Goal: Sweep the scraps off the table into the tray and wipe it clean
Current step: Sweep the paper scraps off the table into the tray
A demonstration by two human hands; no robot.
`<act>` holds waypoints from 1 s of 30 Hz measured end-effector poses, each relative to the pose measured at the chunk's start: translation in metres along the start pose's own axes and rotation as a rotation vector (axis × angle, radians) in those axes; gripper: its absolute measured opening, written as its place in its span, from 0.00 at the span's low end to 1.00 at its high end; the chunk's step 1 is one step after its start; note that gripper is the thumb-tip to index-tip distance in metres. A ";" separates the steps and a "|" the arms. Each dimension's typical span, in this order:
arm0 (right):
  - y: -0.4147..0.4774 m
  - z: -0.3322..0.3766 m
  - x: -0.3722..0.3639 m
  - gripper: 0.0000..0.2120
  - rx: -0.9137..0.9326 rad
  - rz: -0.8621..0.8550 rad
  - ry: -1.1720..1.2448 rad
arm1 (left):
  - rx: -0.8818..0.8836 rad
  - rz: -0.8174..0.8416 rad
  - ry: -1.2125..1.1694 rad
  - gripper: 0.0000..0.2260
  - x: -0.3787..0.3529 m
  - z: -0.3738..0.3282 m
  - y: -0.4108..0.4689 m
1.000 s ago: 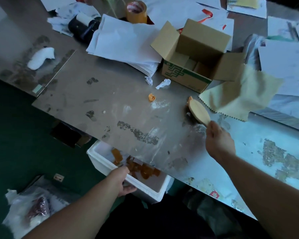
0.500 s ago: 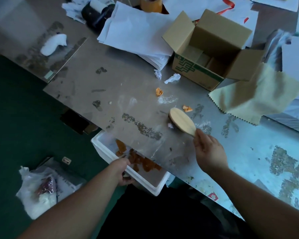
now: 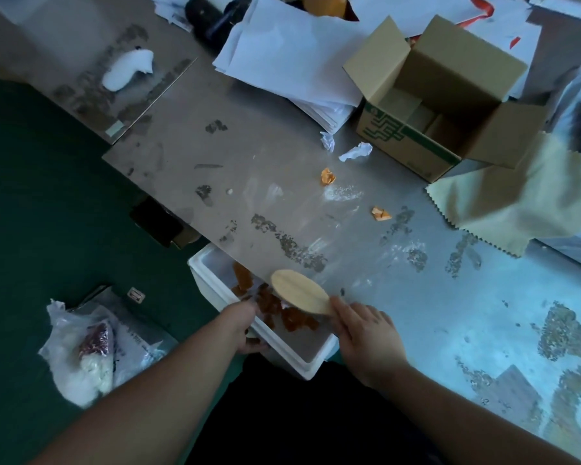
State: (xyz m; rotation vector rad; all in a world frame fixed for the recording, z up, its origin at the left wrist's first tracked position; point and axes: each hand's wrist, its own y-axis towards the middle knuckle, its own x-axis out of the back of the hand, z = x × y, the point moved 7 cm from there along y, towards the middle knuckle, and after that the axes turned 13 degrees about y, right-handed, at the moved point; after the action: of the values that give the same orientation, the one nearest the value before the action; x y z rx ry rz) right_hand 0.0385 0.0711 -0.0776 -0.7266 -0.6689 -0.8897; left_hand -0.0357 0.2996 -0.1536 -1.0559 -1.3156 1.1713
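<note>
Clamped in the right hand [image 3: 366, 333], the oval wooden brush [image 3: 299, 296] has swept over the white foam tray [image 3: 311, 365] the left hand [image 3: 245, 325] grips. 2 orange paper scraps [image 3: 328, 176] remain beyond it.

we have the tray [image 3: 307, 365] just below the near edge of the table [image 3: 215, 182], partly under it, with our left hand [image 3: 245, 325] gripping its left wall. scraps [image 3: 296, 322] lie in it. the brush [image 3: 299, 293], in our right hand [image 3: 366, 333], sits at the table edge over the tray. farther back on the table lie two loose bits [image 3: 328, 176], apart from each other. behind them are two paper wads [image 3: 355, 152], then the paper stack [image 3: 292, 58]. the box [image 3: 440, 95] stands right of the stack, the cloth [image 3: 524, 196] in front of it and to its right. a bag [image 3: 84, 350] lies on the floor [image 3: 47, 196] to our left.
</note>
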 end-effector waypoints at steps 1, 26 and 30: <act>-0.002 0.006 -0.004 0.21 0.021 0.001 0.002 | 0.006 0.006 -0.005 0.13 0.000 0.000 -0.002; 0.075 -0.094 0.105 0.06 -0.418 -0.205 0.093 | 0.044 -0.031 -0.068 0.08 0.003 -0.001 -0.032; 0.063 -0.065 0.071 0.16 -0.340 -0.106 0.079 | 0.051 -0.035 -0.064 0.08 0.007 0.000 -0.033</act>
State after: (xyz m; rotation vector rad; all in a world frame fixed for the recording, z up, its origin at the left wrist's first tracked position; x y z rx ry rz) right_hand 0.1396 0.0160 -0.0781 -0.9593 -0.4938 -1.1397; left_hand -0.0353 0.3016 -0.1201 -0.9623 -1.3417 1.2153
